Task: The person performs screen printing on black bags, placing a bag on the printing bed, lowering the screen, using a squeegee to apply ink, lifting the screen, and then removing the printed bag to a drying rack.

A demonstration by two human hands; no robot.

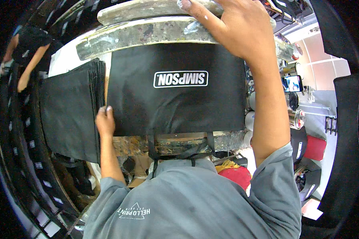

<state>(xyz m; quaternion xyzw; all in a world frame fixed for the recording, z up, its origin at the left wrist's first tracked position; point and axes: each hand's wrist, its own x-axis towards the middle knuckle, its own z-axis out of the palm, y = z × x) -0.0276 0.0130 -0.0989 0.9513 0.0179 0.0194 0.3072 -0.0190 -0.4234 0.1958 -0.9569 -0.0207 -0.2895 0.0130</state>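
Observation:
A black fabric bag [147,107] with a white printed logo lies flat in front of me, its handles [181,151] hanging over the near edge toward my body. My left hand [105,121] is at the bag's left edge, fingers bunched together on it. Right beside that hand is a stack of similar black bags [70,103]. Along the far side of the bag runs a paint-smeared wooden frame [143,34], with a second bar [147,11] behind it. My right hand [243,30] grips the frame from above, thumb along the bar; its other fingertips are cut off by the picture's upper edge.
A stained board edge [131,146] shows under the bag's near side. Cans and jars [296,118] stand at the right, with a lit phone [292,83] among them. Another person's arm [34,65] is at the far left, near racks holding black bags [24,139].

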